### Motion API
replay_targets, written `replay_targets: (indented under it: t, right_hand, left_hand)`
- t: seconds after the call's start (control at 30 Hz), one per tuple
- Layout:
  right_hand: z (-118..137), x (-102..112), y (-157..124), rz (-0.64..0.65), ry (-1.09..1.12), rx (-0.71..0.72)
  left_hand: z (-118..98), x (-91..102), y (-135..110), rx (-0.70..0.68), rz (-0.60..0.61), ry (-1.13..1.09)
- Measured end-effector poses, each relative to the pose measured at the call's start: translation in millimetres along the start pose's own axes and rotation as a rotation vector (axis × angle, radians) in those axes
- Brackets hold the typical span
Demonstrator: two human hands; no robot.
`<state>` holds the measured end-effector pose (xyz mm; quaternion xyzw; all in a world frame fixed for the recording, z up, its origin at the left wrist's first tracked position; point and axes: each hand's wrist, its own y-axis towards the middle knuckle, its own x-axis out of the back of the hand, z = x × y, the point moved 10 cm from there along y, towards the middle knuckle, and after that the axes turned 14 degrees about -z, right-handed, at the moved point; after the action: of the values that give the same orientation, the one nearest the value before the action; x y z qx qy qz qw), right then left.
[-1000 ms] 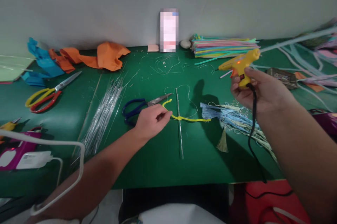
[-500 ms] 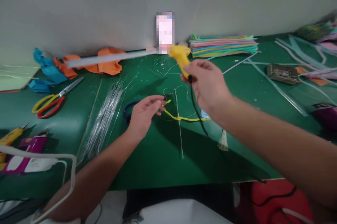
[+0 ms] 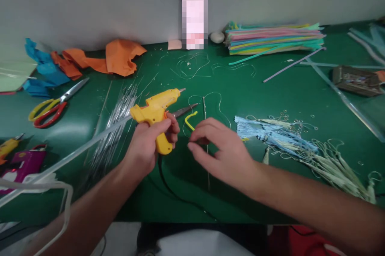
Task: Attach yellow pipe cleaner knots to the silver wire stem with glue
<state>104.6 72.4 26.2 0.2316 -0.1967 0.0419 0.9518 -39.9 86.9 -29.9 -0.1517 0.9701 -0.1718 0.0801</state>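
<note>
We now hold the glue gun (image 3: 155, 108) in our left hand (image 3: 146, 145) instead of our right hand (image 3: 224, 153), which has dropped, loose-fingered, over the yellow pipe cleaner (image 3: 190, 119) the left released.

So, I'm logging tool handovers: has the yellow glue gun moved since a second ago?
Yes. The glue gun crossed leftward: it was right of the yellow pipe cleaner; now it is left of it, in the left hand.

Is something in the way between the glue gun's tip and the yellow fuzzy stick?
Only the scissor blades lie flat on the table between the glue gun in the left hand and the yellow fuzzy stick. The right hand covers the stick's other part.
</note>
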Motion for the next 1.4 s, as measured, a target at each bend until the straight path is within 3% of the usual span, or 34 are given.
replay_targets:
  t: [0.07, 0.13, 0.23, 0.33, 0.67, 0.87, 1.2, 1.4]
  right_hand:
    - [-20.5, 5.0, 3.3, 0.062, -0.304, 0.030]
    - [-44.5, 0.4, 2.6, 0.164, -0.470, -0.016]
    - [-66.3, -12.4, -3.3, 0.281, -0.585, -0.060]
    - [-72.2, -19.5, -8.0, 0.317, -0.617, -0.066]
    - [-76.9, 0.7, -5.2, 0.202, -0.549, -0.217]
    - [-80.9, 11.2, -9.0, 0.203, -0.435, -0.319]
    - [-89.3, 17.2, -8.3, 0.224, -0.282, -0.405]
    - [-99.2, 17.3, -9.2, 0.243, -0.249, -0.509]
  left_hand:
    - [5.8, 0.5, -3.7, 0.042, 0.060, 0.032]
    - [16.2, 1.9, -8.9, 0.099, 0.108, 0.071]
    - [31.7, 6.9, -14.6, 0.170, 0.121, 0.101]
    - [37.1, 8.8, -16.1, 0.173, 0.135, 0.117]
    - [43.9, 15.6, -17.5, 0.257, 0.121, 0.226]
    - [58.9, 13.1, -21.8, 0.365, 0.227, 0.307]
    - [70.2, 8.5, -23.9, 0.410, 0.312, 0.400]
    - [62.7, 12.1, -25.6, 0.410, 0.224, 0.491]
